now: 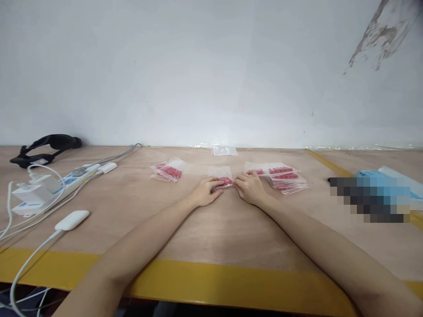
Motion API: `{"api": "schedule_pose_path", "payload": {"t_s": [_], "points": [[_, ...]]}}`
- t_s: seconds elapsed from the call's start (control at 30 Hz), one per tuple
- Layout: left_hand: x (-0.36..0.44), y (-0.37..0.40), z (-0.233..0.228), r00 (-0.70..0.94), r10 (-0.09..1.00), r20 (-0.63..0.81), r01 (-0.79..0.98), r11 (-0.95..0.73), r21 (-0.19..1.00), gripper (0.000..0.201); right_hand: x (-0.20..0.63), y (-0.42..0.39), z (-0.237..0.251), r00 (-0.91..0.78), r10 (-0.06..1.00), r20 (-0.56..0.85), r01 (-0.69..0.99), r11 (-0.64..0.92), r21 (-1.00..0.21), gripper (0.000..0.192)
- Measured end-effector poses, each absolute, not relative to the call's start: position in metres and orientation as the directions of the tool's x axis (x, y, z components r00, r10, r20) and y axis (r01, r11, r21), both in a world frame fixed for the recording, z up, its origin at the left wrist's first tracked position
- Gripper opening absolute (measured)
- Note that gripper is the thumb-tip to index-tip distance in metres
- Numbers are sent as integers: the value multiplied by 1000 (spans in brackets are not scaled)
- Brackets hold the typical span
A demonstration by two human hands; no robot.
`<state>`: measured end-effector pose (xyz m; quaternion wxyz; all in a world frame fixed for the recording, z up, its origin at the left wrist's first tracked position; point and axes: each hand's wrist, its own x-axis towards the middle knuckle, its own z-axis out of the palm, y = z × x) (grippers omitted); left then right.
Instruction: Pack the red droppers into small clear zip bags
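A small clear plastic bag with red pieces [226, 180] lies flat on the wooden table between my two hands. My left hand [206, 192] grips its left side, fingers over the bag and thumb at the near edge. At the right edge of the bag, my right hand [250, 188] is closed, its fingertips bent down onto the corner. Just beyond that hand lies a spread pile of similar bags [286, 177], partly hidden by the fingers. Another small pile of filled bags [169, 171] rests to the left.
White flat bags [225, 151] lie near the wall. On the left are a power strip [71, 180] with plugs and cables, a white charging case [72, 220] and a black headset strap [49, 147]. A blue packet [373, 177] sits at right beside a blurred dark object. Yellow tape [185, 279] lines the front edge.
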<state>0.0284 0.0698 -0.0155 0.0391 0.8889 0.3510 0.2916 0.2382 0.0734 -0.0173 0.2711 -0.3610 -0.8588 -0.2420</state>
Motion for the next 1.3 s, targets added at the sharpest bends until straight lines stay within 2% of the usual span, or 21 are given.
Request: {"api": "schedule_pose_path", "payload": {"t_s": [0.17, 0.43, 0.63, 0.83, 1.1, 1.3], "points": [[38, 73, -17, 579, 598, 554, 610, -769, 193, 25, 238, 73, -17, -621, 454, 639, 720, 652, 238, 22], [38, 74, -18, 585, 582, 565, 615, -772, 159, 20, 239, 74, -19, -643, 397, 655, 689, 673, 269, 25], [40, 74, -18, 598, 564, 569, 631, -769, 100, 21, 238, 76, -18, -639, 438, 633, 699, 674, 239, 22], [50, 82, -16, 670, 494, 555, 610, -791, -32, 19, 234, 72, -17, -574, 484, 661, 732, 664, 150, 22], [53, 92, -12, 758, 417, 501, 559, -811, -173, 25, 231, 68, -18, -527, 532, 662, 763, 639, 94, 18], [43, 90, -6, 775, 395, 492, 553, -802, -226, 31, 234, 66, -17, -504, 530, 682, 770, 633, 77, 18]]}}
